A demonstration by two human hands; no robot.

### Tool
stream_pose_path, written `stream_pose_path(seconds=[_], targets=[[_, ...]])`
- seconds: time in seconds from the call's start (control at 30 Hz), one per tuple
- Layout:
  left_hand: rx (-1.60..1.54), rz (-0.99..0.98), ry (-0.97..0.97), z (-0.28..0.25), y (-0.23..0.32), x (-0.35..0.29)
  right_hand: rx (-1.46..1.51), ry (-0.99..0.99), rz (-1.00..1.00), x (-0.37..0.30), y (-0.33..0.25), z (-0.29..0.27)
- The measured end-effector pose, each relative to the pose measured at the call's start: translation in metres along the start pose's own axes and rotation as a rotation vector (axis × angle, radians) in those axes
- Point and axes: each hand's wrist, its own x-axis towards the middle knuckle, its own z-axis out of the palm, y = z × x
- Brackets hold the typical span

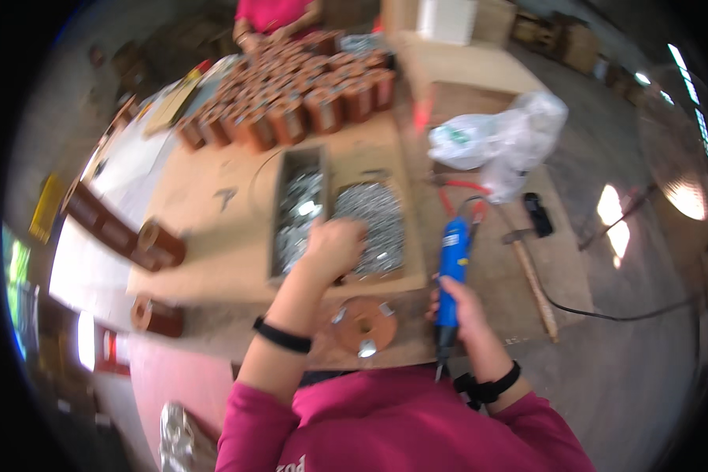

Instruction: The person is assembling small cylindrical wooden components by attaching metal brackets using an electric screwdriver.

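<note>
My left hand (336, 245) reaches over a shallow carton (401, 275) heaped with small silvery screws (376, 211). Its fingers are curled down at the near edge of the heap; what they hold, if anything, is hidden. A grey tray (276, 236) with flat shiny metal pieces (305, 197) lies against the carton's left side. In my right hand (467, 308) is a blue electric screwdriver (453, 245), upright with its bit pointing down toward me. Between my arms, a reddish-brown disc (379, 325) with a central hole lies at the table's near edge, small metal pieces on it.
Many brown cylinders (291, 118) stand grouped at the back, near another person (274, 17). More brown cylinders (159, 316) lie at the left. To the right are a hammer (536, 291), a black object (537, 215), red-handled pliers (448, 197), plastic bags (519, 134) and a cord (606, 315).
</note>
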Motion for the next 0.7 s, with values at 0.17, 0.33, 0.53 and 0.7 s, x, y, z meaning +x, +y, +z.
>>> stream_pose_path(seconds=[0.17,0.33,0.53,0.7], targets=[[-0.036,0.022,0.091,0.004,-0.014,-0.015,0.031,-0.069,0.003,0.001,0.012,0.006],[-0.128,-0.019,0.047,-0.004,-0.007,-0.013,0.031,-0.089,0.005,-0.004,0.01,0.005],[-0.327,0.011,0.137,-0.027,0.003,-0.02,0.029,-0.109,-0.061,-0.001,0.0,0.014],[-0.532,0.078,0.18,-0.063,0.025,-0.07,0.039,-0.291,-0.317,-0.039,-0.039,0.04]])
